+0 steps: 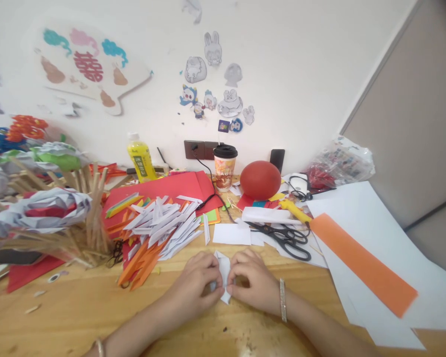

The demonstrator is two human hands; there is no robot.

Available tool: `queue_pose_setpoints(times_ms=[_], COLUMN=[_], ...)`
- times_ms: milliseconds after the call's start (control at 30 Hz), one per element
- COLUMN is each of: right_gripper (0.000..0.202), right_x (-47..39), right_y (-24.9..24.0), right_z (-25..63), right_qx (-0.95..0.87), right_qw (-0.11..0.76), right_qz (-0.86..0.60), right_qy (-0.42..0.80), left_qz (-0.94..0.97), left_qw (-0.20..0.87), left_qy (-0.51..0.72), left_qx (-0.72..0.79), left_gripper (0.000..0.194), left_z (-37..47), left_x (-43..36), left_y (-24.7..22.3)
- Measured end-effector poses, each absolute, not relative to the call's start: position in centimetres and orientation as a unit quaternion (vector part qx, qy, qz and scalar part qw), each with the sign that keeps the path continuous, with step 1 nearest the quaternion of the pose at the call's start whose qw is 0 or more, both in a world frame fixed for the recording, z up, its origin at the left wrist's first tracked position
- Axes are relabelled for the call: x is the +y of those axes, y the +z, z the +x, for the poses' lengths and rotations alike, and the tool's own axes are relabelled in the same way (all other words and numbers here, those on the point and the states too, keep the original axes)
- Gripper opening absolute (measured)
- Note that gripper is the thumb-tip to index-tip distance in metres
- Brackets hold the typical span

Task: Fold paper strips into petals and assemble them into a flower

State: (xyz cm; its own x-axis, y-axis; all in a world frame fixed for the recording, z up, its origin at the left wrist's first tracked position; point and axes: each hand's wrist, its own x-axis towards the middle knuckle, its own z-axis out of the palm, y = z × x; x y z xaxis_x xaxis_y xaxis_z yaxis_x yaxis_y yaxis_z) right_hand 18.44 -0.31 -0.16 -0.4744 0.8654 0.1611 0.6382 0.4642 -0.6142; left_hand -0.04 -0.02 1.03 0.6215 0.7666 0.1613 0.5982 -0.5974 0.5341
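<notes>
Between my two hands, a small piece of folded white paper (pixel 224 265) stands just above the wooden table, its top and bottom points showing. My left hand (pixel 200 280) pinches its left edge with thumb and fingers. On the opposite edge, my right hand (pixel 253 280) is closed in a similar pinch. Fingers cover much of the paper's sides. Beyond the hands lie a white paper rectangle (pixel 231 234) and black-handled scissors (pixel 288 240). To the left is a heap of folded white paper strips (pixel 163 218) with orange strips (pixel 144 265) beneath and in front.
A lidded paper cup (pixel 225 171), a red balloon (pixel 260 179) and a yellow-labelled bottle (pixel 141 158) stand along the wall. Large white sheets (pixel 375 238) with an orange strip (pixel 364 263) cover the right side. Wooden sticks (pixel 96 208) and paper flowers (pixel 48 213) crowd the left.
</notes>
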Motion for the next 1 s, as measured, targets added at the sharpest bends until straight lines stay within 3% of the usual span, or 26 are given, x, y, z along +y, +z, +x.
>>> queue_pose_setpoints(times_ms=[267,500,767,1000], right_gripper=[0.006,0.016,0.013,0.023], right_x=[0.1,-0.3,-0.5,-0.6], right_y=[0.5,-0.2,0.1,0.0], right_z=[19.6,18.8,18.6,18.7], right_qx=[-0.863,-0.831,-0.829,-0.836], right_qw=[0.184,0.223,0.218,0.215], right_qz=[-0.382,-0.434,-0.446,-0.437], right_qy=[0.273,0.265,0.258,0.254], left_qz=[0.884,0.874,0.861,0.854], left_qw=[0.245,0.237,0.195,0.194], left_qy=[0.186,0.186,0.192,0.221], left_qx=[0.352,0.382,0.428,0.429], left_gripper=[0.005,0.007,0.011,0.012], left_z=[-0.7,-0.1,0.7,0.7], left_x=[0.3,0.0,-0.6,-0.4], left_y=[0.7,0.8,0.4,-0.6])
